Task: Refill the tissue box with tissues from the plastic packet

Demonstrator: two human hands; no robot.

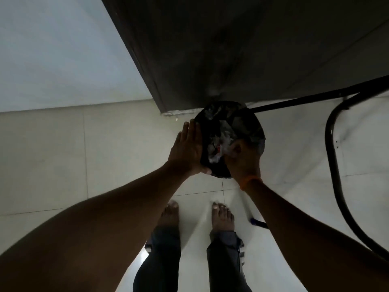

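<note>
Across the upper right of the frame a dark cabinet point(242, 49) looms over pale floor tiles point(63, 154), open at lower left. At centre a round bin point(231, 123) lined in black stands against the cabinet's base. The left hand point(187, 148) lies flat, fingers spread, on its rim. The right hand point(242, 161) reaches inside among crumpled clear plastic point(216, 152); its grip is hidden. No tissue box shows.
</note>
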